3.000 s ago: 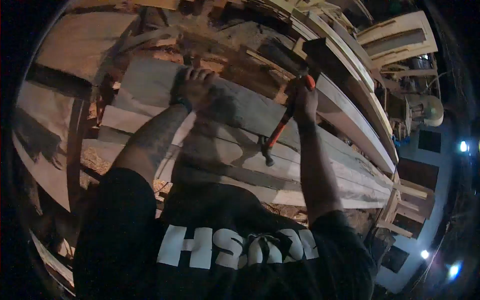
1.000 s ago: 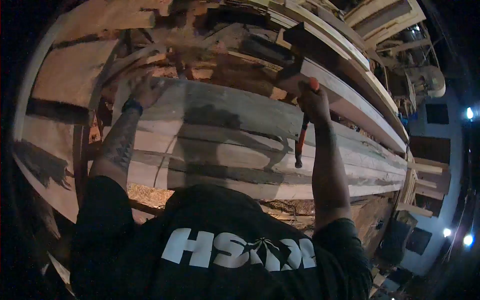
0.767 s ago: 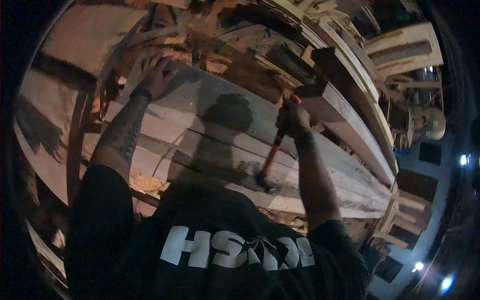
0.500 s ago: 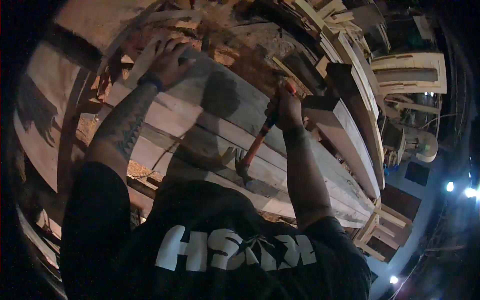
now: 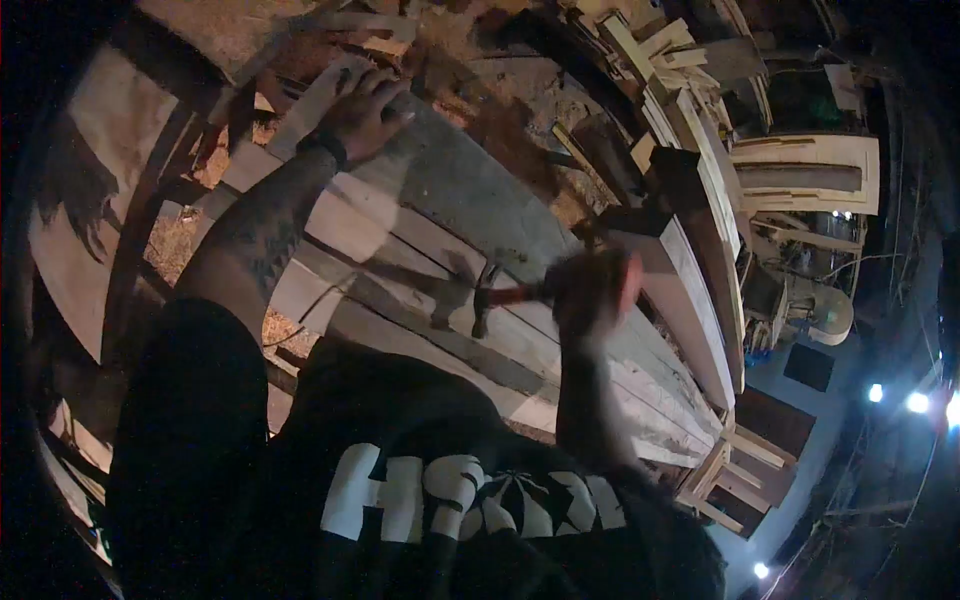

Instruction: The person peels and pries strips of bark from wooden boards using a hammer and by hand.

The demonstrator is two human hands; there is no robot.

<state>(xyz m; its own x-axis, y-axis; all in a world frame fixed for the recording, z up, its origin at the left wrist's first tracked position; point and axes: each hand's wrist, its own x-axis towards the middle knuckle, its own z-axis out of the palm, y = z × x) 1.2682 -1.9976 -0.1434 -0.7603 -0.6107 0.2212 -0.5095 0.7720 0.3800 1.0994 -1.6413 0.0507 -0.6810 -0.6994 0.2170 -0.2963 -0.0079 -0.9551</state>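
At far left, a broad slab (image 5: 120, 112) of wood fills the dim edge, with pale shavings (image 5: 172, 242) lying between it and the boards. Next comes the left hand (image 5: 364, 120), a dark band (image 5: 326, 150) at its wrist, resting palm down on the upper end of a wide grey board (image 5: 470, 185); its grip is loose, fingers spread over the wood and closed around nothing. Below the hands is a dark shirt (image 5: 400, 400) with white lettering. Paler boards (image 5: 350, 215) lie side by side along the wide one, slanting down to the right, crossed by shadows. Near the middle, over these boards, is the hammer (image 5: 518, 294), its head to the left; whether the head touches wood cannot be told. The right hand (image 5: 592, 296), blurred, has its grip closed firmly around the red handle. The step in hand appears to be hammer work on the boards, the left hand steadying them; the next move seems to call for a square, controlled stroke with the left fingers well apart from the head. Further right stand a thick beam (image 5: 682, 305), stacked timber (image 5: 690, 125) and, at the edge, bright bulbs (image 5: 917, 402).
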